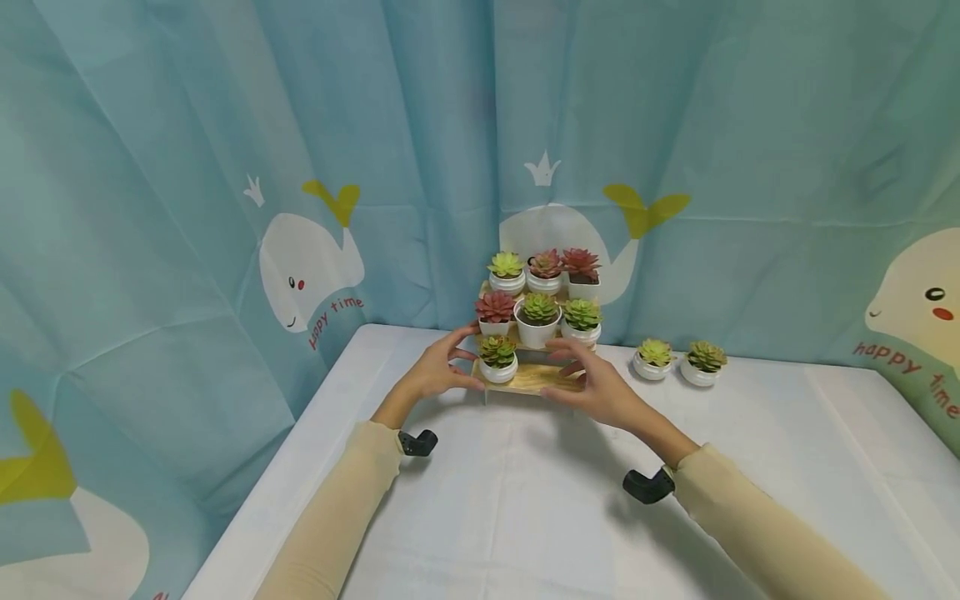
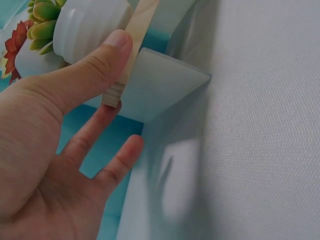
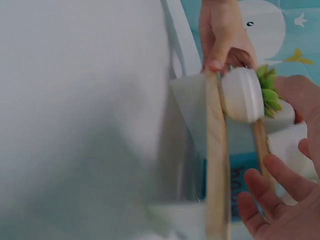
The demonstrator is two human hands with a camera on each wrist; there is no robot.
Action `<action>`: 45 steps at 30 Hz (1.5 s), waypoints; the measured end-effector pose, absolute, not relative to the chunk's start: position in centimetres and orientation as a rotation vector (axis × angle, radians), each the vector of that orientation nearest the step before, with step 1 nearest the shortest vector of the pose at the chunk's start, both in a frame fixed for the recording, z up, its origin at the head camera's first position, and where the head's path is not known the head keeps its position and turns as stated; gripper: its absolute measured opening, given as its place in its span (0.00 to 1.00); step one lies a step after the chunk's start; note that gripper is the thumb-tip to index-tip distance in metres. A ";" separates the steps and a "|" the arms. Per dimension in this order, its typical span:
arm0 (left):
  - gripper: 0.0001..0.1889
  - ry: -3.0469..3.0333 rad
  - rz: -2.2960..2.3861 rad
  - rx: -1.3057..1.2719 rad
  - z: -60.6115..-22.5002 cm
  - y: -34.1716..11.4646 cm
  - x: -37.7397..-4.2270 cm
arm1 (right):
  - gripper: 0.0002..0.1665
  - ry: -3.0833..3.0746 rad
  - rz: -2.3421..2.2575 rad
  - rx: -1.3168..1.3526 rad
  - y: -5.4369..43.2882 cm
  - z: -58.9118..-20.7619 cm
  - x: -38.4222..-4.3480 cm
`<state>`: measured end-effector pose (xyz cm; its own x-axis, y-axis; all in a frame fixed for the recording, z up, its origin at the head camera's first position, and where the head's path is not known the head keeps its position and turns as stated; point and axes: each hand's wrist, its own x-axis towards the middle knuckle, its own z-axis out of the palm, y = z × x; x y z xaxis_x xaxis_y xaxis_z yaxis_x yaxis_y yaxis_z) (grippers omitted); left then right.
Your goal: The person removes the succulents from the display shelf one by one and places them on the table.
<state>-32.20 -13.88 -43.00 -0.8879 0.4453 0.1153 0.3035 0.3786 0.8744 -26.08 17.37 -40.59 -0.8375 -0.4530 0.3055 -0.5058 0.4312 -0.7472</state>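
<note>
A tiered plant stand (image 1: 536, 381) with wooden boards and whitish side panels holds several potted succulents. On its lowest board, toward the left end, sits a green, red-tipped succulent (image 1: 498, 354) in a round white pot. My left hand (image 1: 435, 368) pinches the left end of that board (image 2: 136, 42), thumb on its upper face and a finger underneath; the other visible fingers are spread. At the board's right part is my right hand (image 1: 596, 390), fingers loosely bent with nothing between them. The right wrist view has its fingertips (image 3: 250, 175) apart from the lowest board (image 3: 216, 160).
Two small potted succulents, one yellow-green (image 1: 654, 358) and one darker green (image 1: 703, 363), stand on the white table (image 1: 495, 500) right of the stand. A blue curtain (image 1: 450, 125) with whale prints hangs close behind. The upper boards bear red and green succulents (image 1: 564, 271).
</note>
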 end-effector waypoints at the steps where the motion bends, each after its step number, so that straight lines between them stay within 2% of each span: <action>1: 0.53 2.490 1.532 0.678 -43.0 -13.9 -32.2 | 0.42 -2.605 1.387 0.867 17.0 -40.8 -26.2; 19: 0.52 2.499 1.517 0.697 -42.8 -13.9 -32.3 | 0.38 -2.504 1.322 0.761 11.2 -42.9 -27.7; 31: 0.52 2.487 1.533 0.711 -42.9 -13.9 -32.2 | 0.39 -2.619 1.076 0.532 9.4 -43.2 -27.7; 45: 0.54 2.463 1.546 0.721 -43.2 -13.9 -32.6 | 0.38 -2.615 1.077 0.488 8.7 -42.8 -27.3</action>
<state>-32.55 -13.87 -43.18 -0.8743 0.4682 0.1280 0.3188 0.3551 0.8788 -27.28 8.69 -42.82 -0.9065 -0.2035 0.3699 -0.4049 0.6668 -0.6256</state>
